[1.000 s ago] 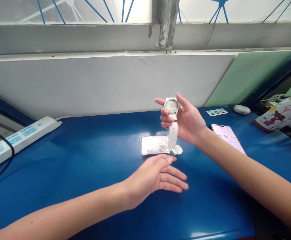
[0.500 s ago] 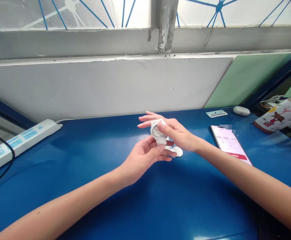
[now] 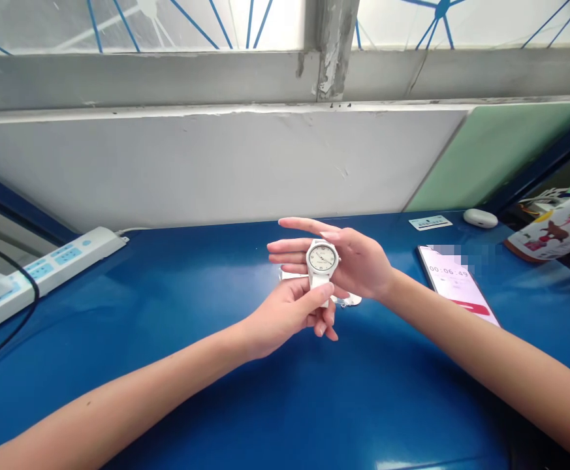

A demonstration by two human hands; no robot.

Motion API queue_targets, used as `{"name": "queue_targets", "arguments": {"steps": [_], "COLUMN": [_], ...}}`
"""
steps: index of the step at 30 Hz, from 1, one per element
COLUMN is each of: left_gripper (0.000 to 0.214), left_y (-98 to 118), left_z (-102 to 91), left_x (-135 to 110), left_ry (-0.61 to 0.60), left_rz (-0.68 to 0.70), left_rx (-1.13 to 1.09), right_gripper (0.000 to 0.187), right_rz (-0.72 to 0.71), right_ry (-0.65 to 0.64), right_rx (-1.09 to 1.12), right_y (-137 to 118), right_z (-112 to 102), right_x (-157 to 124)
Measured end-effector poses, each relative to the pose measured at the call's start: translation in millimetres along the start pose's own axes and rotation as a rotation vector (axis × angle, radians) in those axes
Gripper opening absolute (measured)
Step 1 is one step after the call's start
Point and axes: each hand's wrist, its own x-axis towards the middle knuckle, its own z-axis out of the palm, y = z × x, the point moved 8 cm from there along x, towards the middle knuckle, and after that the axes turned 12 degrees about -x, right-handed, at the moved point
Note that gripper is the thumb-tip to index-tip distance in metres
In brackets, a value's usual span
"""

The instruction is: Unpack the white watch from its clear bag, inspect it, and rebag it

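Observation:
A white wristwatch with a round pale dial is held upright above the blue table, dial toward me. My left hand pinches its white strap just under the dial between thumb and fingers. My right hand sits behind the watch case, fingers stretched out to the left, thumb by the case's right side. A clear plastic packet lies on the table behind my hands, mostly hidden.
A white power strip with a black cable lies at the left. A phone showing a timer lies at the right, with a small card, a white earbud case and a printed carton beyond.
My right hand brought the watch down from its raised position. My left hand rose from the table and took the strap. The dial has turned to face me.

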Motion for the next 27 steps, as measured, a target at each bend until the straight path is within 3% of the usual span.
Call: {"name": "queue_targets", "arguments": {"steps": [9, 19, 27], "left_gripper": [0.04, 0.029, 0.031], "left_y": [7, 4, -2], "left_z": [2.0, 3.7, -5.0], "left_x": [-3, 0, -3], "left_ry": [0.067, 0.016, 0.087], "left_rz": [0.06, -0.089, -0.121], "left_rx": [0.043, -0.225, -0.171], "right_gripper": [0.056, 0.056, 0.058], "right_rz": [0.081, 0.12, 0.037], "right_ry": [0.026, 0.017, -0.013], "right_rx": [0.105, 0.009, -0.084], "right_y": [9, 6, -5], "right_z": [0, -10, -11], "right_x": [-2, 0, 0]}}
